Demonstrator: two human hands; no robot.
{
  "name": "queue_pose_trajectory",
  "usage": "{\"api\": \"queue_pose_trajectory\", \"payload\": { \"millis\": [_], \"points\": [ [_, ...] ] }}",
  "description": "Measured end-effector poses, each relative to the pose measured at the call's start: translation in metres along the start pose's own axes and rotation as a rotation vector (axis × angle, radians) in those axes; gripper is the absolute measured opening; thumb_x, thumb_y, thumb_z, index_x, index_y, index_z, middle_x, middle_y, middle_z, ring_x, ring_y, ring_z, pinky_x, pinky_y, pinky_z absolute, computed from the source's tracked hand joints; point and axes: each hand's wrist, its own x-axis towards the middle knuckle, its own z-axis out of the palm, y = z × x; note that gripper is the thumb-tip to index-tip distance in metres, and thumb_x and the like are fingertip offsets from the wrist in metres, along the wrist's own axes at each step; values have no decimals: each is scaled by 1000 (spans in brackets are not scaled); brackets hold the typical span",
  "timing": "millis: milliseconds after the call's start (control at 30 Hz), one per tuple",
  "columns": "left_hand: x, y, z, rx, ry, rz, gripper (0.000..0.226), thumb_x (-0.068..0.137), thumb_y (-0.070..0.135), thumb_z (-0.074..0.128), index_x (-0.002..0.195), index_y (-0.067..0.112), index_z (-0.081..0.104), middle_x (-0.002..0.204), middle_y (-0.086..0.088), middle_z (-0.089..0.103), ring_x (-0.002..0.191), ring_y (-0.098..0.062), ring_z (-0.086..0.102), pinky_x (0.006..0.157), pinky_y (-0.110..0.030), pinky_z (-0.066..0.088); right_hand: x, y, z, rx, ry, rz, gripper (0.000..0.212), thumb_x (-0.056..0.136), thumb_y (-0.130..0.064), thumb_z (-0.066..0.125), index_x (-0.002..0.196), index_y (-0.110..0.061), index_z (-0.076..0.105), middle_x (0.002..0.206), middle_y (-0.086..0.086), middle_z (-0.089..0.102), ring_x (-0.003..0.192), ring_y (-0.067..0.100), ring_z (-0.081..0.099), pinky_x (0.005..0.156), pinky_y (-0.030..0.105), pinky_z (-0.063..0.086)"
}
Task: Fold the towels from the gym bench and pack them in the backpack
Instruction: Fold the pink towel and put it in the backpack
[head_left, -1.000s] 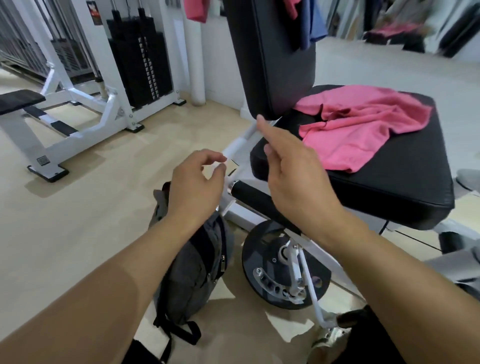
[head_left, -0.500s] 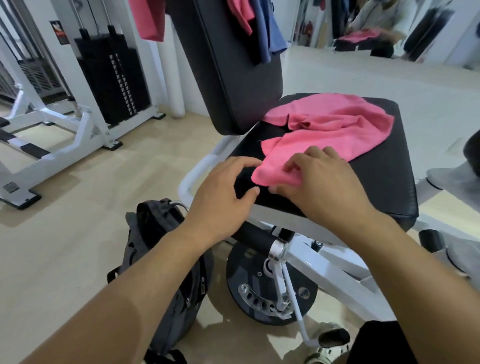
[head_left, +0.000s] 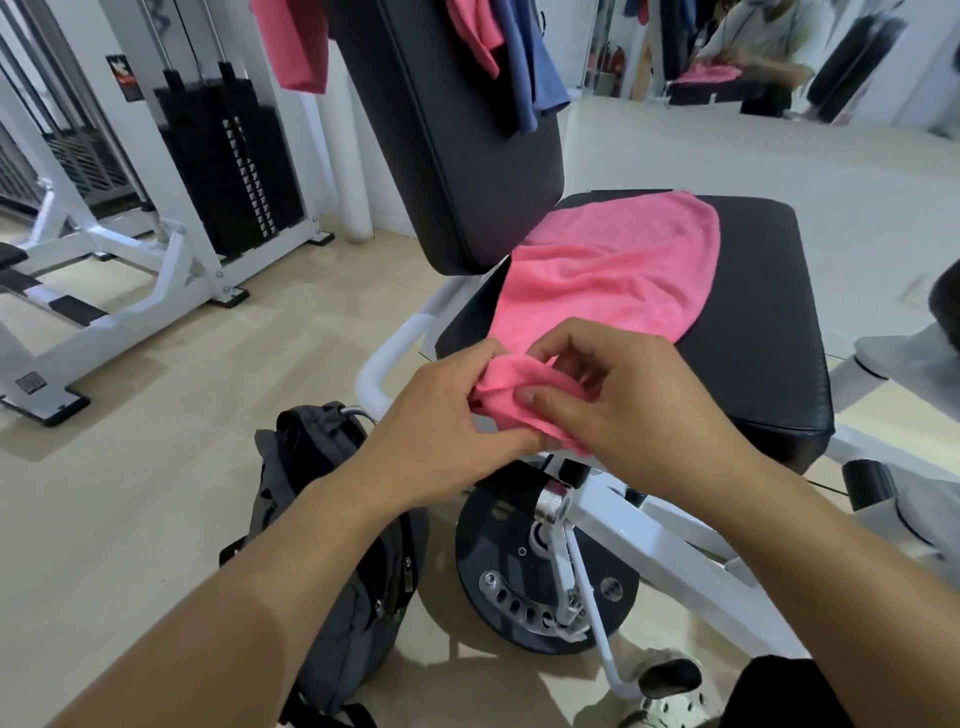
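A pink towel (head_left: 608, 270) lies spread on the black seat of the gym bench (head_left: 753, 332). Its near corner is bunched at the seat's front edge. My left hand (head_left: 441, 431) and my right hand (head_left: 634, 410) both pinch that bunched corner, thumbs and fingers curled into the cloth. A dark grey backpack (head_left: 322, 530) stands on the floor just left of the bench, below my left forearm. More towels hang over the top of the upright backrest: a pink towel (head_left: 475, 36) and a blue towel (head_left: 530, 62).
The bench's black weight disc (head_left: 509, 582) and white frame (head_left: 644, 530) sit under the seat. A white weight-stack machine (head_left: 223, 171) stands at the back left. Another pink cloth (head_left: 296, 47) hangs behind the backrest. Light wooden floor (head_left: 130, 493) stretches left of the backpack.
My hands moved from mid-air onto the towel's near corner and now pinch it, bunching it toward me. The towel looks smoother across the seat.
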Motion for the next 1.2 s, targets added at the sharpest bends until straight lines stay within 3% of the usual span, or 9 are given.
{"api": "queue_pose_trajectory", "payload": {
  "millis": [233, 367, 500, 633, 700, 867, 967, 1067, 1200],
  "points": [
    [-14, 3, -9, -63, 84, -14, 63, 68, 62, 82, 99, 11, 63, 84, -5, 69, 73, -24, 65, 69, -45, 53, -5, -6, -8, -209, 52, 132, 34, 74, -6, 60, 89, -37, 65, 81, -26, 67, 82, -2, 62, 74, 35, 54],
    [-19, 5, -8, -83, 193, 28, 58, 90, 56, 60, 90, -2, 63, 77, -15, 61, 71, -29, 58, 68, -48, 50, -5, -10, -14, -307, 214, 198, 20, 82, -14, 54, 87, -30, 66, 84, -16, 68, 81, 16, 62, 70, 31, 40],
    [-24, 13, -12, -50, 298, 70, 31, 92, 40, 64, 101, 13, 77, 103, 8, 71, 101, -11, 67, 85, -18, 52, -3, -16, -11, -313, 290, 155, 13, 93, -20, 50, 97, -27, 60, 82, -13, 66, 79, 23, 62, 73, 38, 45],
    [-28, 16, -20, -219, 378, -11, 35, 93, 32, 70, 89, -3, 74, 73, -17, 62, 63, -18, 57, 62, -19, 43, -4, -20, 0, 111, 277, 102, 11, 105, -21, 50, 104, -30, 57, 76, -2, 68, 65, 22, 67, 70, 49, 58],
    [-30, 17, -23, -304, 404, -66, 52, 90, 43, 66, 90, -9, 69, 77, -30, 58, 71, -40, 53, 59, -34, 47, -4, -28, 1, 421, 248, 156, 8, 105, -20, 54, 101, -20, 61, 74, 9, 68, 60, 25, 69, 63, 46, 62],
    [-31, 16, -27, -314, 494, -87, 44, 86, 44, 66, 92, 2, 72, 80, -26, 66, 78, -48, 63, 67, -61, 58, -5, -43, 8, 792, -5, 256, 16, 100, -29, 60, 98, -13, 66, 71, 5, 67, 60, 17, 62, 56, 26, 55],
    [-30, 17, -34, -351, 546, -86, 41, 86, 44, 65, 94, 4, 70, 79, -18, 67, 77, -40, 68, 70, -56, 62, -4, -45, 13, 658, -97, 171, 24, 91, -35, 70, 109, -19, 66, 76, 3, 70, 69, 15, 66, 68, 31, 58],
    [-29, 14, -41, -349, 574, -90, 46, 86, 57, 63, 86, 11, 65, 71, 2, 65, 68, -11, 65, 66, -26, 58, -4, -40, 23, 215, -125, 120, 69, 70, -60, 80, 130, -39, 51, 80, -10, 69, 69, 3, 65, 68, 28, 55],
    [-31, 7, -46, -422, 550, -167, 77, 81, 76, 44, 90, 3, 68, 75, -10, 67, 68, -17, 64, 64, -17, 51, -7, -40, 37, 70, -56, -25, 25, 80, -47, 80, 87, -31, 62, 64, -11, 61, 55, 5, 51, 54, 28, 40]
  ]
}}
